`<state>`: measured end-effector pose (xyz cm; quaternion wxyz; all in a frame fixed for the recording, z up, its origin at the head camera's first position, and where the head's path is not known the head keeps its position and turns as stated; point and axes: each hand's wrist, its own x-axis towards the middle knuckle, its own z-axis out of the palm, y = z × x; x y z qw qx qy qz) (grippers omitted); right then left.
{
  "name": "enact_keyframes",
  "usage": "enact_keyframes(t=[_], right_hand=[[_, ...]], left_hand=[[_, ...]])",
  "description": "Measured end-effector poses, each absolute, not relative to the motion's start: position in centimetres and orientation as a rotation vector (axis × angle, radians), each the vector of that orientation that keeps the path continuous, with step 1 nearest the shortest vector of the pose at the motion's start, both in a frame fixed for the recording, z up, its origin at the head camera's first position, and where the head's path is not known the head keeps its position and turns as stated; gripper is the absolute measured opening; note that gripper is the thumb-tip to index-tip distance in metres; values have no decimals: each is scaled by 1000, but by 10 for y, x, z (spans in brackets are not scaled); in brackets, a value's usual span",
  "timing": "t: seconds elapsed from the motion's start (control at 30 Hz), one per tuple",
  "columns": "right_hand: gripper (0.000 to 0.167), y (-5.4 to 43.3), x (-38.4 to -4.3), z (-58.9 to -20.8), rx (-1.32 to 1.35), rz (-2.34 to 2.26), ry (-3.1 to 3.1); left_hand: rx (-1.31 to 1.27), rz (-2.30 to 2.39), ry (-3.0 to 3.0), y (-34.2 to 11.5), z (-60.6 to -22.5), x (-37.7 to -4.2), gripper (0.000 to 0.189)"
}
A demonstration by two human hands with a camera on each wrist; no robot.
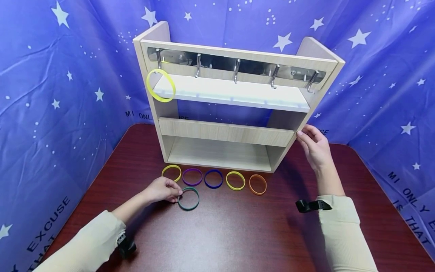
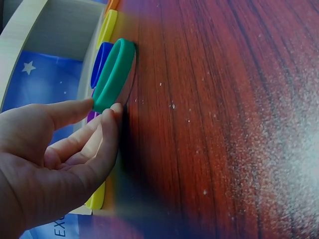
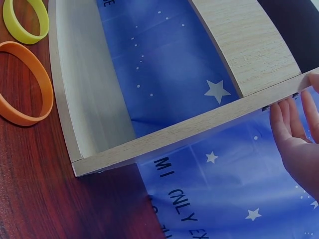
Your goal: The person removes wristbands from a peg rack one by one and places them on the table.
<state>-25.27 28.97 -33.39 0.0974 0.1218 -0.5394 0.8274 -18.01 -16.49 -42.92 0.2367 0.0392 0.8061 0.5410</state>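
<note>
My left hand point(image 1: 164, 189) pinches a green silicone wristband point(image 1: 188, 208) between thumb and fingertips. In the left wrist view the wristband point(image 2: 115, 74) stands tilted at the tabletop. My right hand point(image 1: 316, 147) holds the right side panel point(image 3: 199, 118) of a wooden shelf rack point(image 1: 224, 130), thumb at the front edge and fingers at the outer side. Along the rack's foot lie a yellow wristband point(image 1: 171, 165), a purple one point(image 1: 192, 185), a blue one point(image 1: 213, 187), another yellow one point(image 1: 235, 189) and an orange one point(image 1: 258, 194). One more yellow wristband point(image 1: 174, 90) hangs from the leftmost hook point(image 1: 158, 59).
A metal strip with several hooks point(image 1: 236, 71) runs across the rack's top, above a white shelf board point(image 1: 231, 90). The rack stands on a dark red wooden table point(image 1: 238, 234). Blue star-printed cloth point(image 1: 85, 56) surrounds the table at the back and sides.
</note>
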Motion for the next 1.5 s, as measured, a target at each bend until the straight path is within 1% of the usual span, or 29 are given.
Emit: enact_keyframes(t=[0.4, 0.67, 0.87, 1.1, 1.23, 1.4, 1.5], right_hand=[[20, 290, -252, -333, 362, 2436, -1620], [20, 290, -251, -333, 370, 2427, -1628], [20, 289, -252, -334, 368, 2425, -1621], [19, 289, -252, -333, 360, 2428, -1617], [20, 289, -253, -334, 360, 2425, -1618], [20, 289, -253, -334, 359, 2429, -1612], [20, 289, -253, -334, 360, 2428, -1611]], left_hand=[[123, 1445, 2330, -169, -427, -183, 19], [163, 1548, 2232, -177, -417, -190, 29], [172, 1664, 2206, -190, -400, -199, 38], [166, 1836, 2267, -199, -367, -207, 42], [201, 2010, 2262, -200, -346, -211, 37], [293, 2332, 2137, -200, -320, -216, 16], [370, 2527, 2006, -199, -306, -218, 10]])
